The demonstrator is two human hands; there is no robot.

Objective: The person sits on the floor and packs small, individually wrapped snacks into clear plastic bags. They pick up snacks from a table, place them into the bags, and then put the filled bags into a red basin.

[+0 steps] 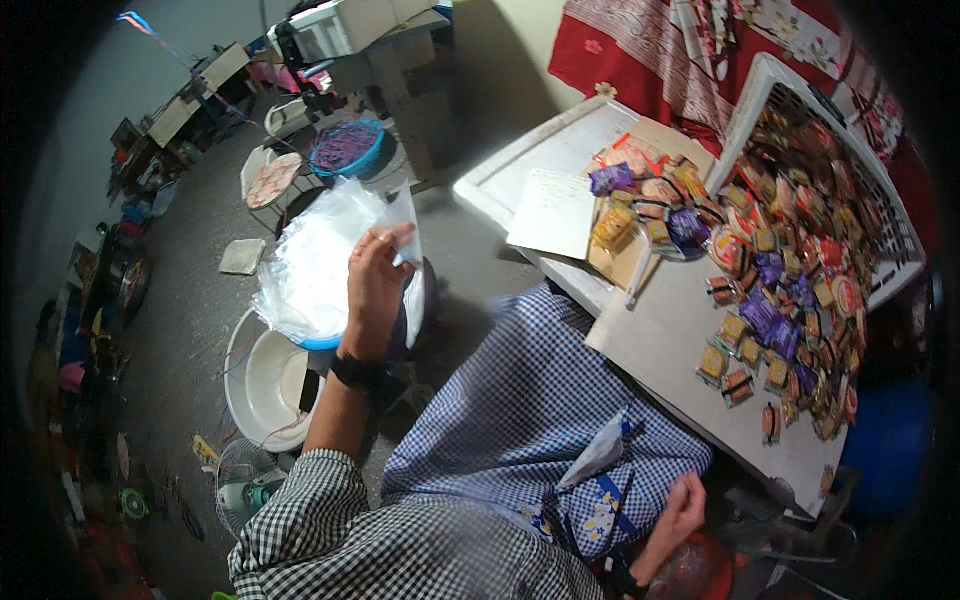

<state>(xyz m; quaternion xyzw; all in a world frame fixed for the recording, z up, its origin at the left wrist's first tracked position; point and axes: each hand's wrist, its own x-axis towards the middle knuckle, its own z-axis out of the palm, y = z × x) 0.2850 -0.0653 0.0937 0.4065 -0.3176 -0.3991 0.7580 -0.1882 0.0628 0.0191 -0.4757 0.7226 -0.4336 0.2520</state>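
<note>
My left hand (382,270) is at a pile of clear plastic bags (322,262) that lies on a blue-rimmed container; thumb and fingers pinch near an upright bag corner, though whether they grip it is unclear. My right hand (684,501) hangs near my lap with its fingers curled, and nothing shows in it. To the right, small wrapped snacks (787,300) spill from a tipped white plastic basket (896,247) over a pale board (667,352). A written sheet of paper (553,214) and a white marker-like stick (639,274) lie beside them.
White basins (244,382) and a small fan (244,487) stand on the floor at left. Farther back are a blue basket of purplish strands (349,146) and a chair with a patterned seat (275,180). Red floral cloth (637,52) hangs behind the table.
</note>
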